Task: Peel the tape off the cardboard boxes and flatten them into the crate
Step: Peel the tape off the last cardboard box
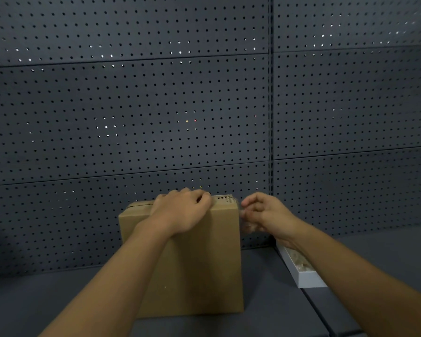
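On dark grey shelf: upright brown cardboard box (pixel 199 259); left hand (pixel 180 211) grips top edge; right hand (pixel 265 212) pinches clear tape strip (pixel 247 224) at right side.

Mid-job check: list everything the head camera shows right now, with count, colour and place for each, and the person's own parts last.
cardboard box: one, brown, upright on the dark surface at centre, close to the wall.
tape: one clear strip, at the box's upper right corner, partly peeled; its full run is hard to see.
tray: one, white, shallow, right of the box, partly hidden by the right forearm; pale contents unclear.
pegboard wall: dark grey panels filling the background.
work surface: dark grey, under the box and tray.
left hand: one, its grip curled over the box's top edge.
right hand: one, its grip pinching the tape.
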